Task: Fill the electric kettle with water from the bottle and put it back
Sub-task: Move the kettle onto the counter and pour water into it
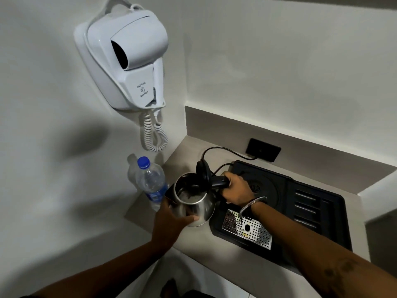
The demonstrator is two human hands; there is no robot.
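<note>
While gripped by both hands, the round stainless-steel electric kettle (193, 203) is held on the grey countertop (189, 147), lid raised.

Nearest, the left hand (169, 220) is wrapped around the kettle's lower body; the right hand (236, 190), a metal bangle (252, 204) at its wrist, is closed on the black handle. Beside the kettle on its right, a black plastic tray (318, 211) with a perforated metal grate (247, 229) is seen. Just left, a clear blue-capped plastic water bottle (150, 186) stands upright, capped. Farther back, a white wall-mounted hair dryer (131, 52) is fixed.

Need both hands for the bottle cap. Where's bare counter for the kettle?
Bare counter lies in front of the kettle, left of the black tray. The left corner, by the bottle, is crowded; cord crosses the back strip.
</note>
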